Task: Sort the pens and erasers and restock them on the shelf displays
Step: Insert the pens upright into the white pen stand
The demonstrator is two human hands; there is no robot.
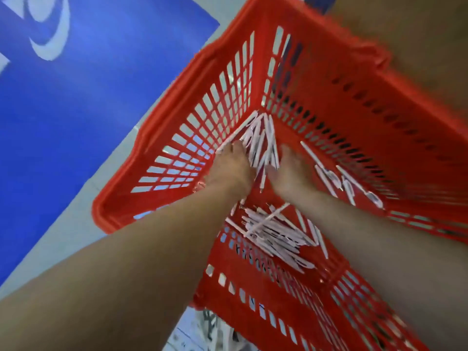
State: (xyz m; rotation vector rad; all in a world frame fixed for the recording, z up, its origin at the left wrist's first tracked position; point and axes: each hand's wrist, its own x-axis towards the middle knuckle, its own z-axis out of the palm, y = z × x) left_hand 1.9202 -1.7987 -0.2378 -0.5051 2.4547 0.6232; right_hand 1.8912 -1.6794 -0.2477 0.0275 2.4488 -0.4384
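A red plastic basket (329, 102) with slotted walls fills the view, tilted. Many white pens lie loose on its floor. One bunch of pens (264, 138) sits in the far corner, a second heap of pens (273, 234) lies nearer me, and a few pens (347, 183) are scattered to the right. Both arms reach into the basket. My left hand (229, 171) touches the left side of the corner bunch with its fingers stretched toward the corner. My right hand (288, 171) lies against the right side of the same bunch. The picture is blurred. No erasers show.
A blue floor panel (88, 97) with a white logo lies left of the basket, bordered by pale grey floor (76, 224). A brown surface (417, 34) fills the upper right. Something white and blurred (215, 330) shows below the basket's near edge.
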